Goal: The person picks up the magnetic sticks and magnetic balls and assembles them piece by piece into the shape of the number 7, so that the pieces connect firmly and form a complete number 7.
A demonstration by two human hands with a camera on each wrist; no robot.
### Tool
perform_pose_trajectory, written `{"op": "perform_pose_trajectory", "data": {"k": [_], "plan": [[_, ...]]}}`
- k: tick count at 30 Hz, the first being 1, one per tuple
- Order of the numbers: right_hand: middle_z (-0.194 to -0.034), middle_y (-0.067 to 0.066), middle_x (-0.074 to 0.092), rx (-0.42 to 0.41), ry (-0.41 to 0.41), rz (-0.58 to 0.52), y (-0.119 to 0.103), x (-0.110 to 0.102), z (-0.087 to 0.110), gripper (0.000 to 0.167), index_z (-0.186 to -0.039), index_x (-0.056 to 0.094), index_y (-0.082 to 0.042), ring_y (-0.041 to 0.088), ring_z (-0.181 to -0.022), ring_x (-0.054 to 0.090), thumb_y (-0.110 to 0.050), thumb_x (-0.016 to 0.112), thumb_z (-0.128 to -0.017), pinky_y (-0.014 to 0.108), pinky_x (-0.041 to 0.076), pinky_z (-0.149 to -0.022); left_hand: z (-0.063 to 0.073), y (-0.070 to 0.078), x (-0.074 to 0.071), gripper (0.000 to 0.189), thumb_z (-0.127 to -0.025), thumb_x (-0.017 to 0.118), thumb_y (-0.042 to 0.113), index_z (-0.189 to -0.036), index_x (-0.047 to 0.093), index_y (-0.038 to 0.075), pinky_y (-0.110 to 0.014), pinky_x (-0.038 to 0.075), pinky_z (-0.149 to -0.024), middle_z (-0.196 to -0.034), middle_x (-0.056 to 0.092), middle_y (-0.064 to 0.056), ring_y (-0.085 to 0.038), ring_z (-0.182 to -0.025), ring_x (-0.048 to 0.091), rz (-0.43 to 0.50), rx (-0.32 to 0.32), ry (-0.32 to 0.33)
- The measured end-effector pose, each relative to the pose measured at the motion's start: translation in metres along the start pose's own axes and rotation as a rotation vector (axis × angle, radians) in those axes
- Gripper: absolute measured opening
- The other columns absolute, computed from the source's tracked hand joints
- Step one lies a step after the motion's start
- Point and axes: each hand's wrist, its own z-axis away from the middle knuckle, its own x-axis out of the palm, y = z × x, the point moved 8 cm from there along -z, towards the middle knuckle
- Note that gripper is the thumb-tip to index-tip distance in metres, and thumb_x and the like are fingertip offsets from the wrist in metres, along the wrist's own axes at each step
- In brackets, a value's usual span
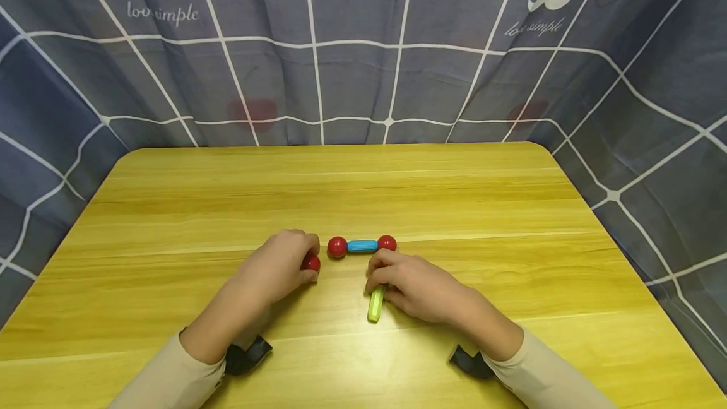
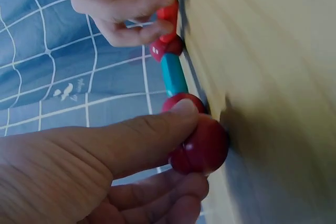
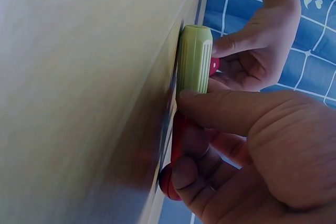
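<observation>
My left hand (image 1: 278, 267) pinches a red ball (image 2: 207, 145) between thumb and fingers, just above or on the wooden table. To its right lies a blue rod (image 1: 362, 246) with a red ball (image 1: 337, 247) at its left end and another red ball (image 1: 387, 243) at its right end. My right hand (image 1: 417, 286) grips a yellow-green ridged rod (image 3: 194, 59), thumb on its lower part. Between that rod and the right-end ball, a red rod (image 2: 168, 18) shows among the right fingers, partly hidden. Whether these parts are joined I cannot tell.
The yellow wood-grain table (image 1: 363, 188) has rounded far corners. A grey-blue checked curtain (image 1: 352, 81) hangs behind it and along both sides. Black straps (image 1: 247, 357) sit at both wrists, below the light sleeves (image 1: 176, 377).
</observation>
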Motion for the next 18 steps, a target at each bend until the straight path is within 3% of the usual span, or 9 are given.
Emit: {"op": "perform_pose_trajectory", "data": {"k": [11,18], "plan": [[-0.114,-0.012,0.054,-0.019,-0.024,0.005,0.0,0.004,-0.002,0.016,-0.103,0.072,-0.023,0.004,-0.103,0.056,-0.011,0.067,-0.093,0.023,0.045,-0.09,0.012,0.02,0.01,0.031,-0.073,0.086,0.007,-0.079,0.056,0.01,-0.031,0.041,-0.06,-0.07,0.053,0.0,-0.015,-0.065,0.048,0.101,0.021,-0.118],[-0.113,-0.014,0.053,-0.027,-0.017,0.013,0.002,0.003,-0.003,0.012,-0.104,0.069,-0.025,0.003,-0.102,0.055,-0.018,0.067,-0.094,0.022,0.044,-0.09,0.017,0.034,0.014,0.034,-0.072,0.086,0.007,-0.079,0.053,0.012,-0.028,0.04,-0.056,-0.069,0.051,0.001,-0.014,-0.063,0.047,0.113,0.095,-0.155]]}}
